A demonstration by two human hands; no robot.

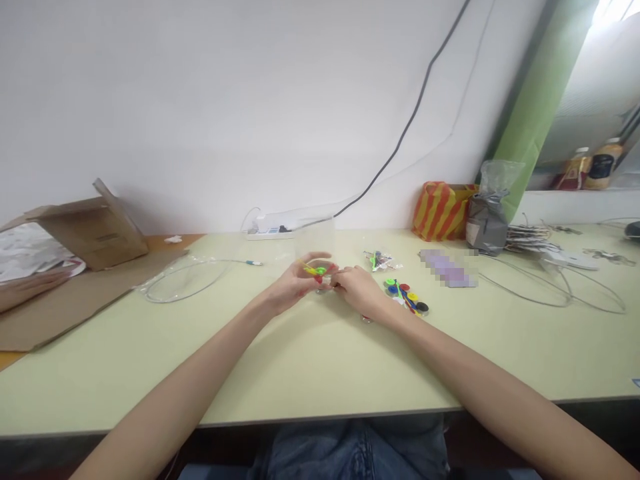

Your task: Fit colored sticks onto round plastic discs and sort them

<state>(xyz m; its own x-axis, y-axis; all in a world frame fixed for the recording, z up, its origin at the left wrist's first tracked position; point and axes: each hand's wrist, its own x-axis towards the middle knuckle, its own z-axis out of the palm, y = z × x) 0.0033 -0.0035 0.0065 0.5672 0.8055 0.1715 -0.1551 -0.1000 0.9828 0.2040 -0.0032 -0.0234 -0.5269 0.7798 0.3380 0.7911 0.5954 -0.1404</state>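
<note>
Over the middle of the table, my left hand curls its thumb and fingers around a small plastic piece with green, yellow and red parts; something clear shows just below it. My right hand is closed in a pinch against the right side of that piece. Its fingertips are too small and covered to show what they grip. Right of this hand lies a group of small round plastic pieces in several colours, with thin sticks among them. A small red and clear piece peeks out below my right wrist.
A clear bag of colourful parts lies behind the loose pieces. Further right are a blurred purple packet, a striped bag and a grey bag. Cardboard, another person's hand and a coiled cable are left.
</note>
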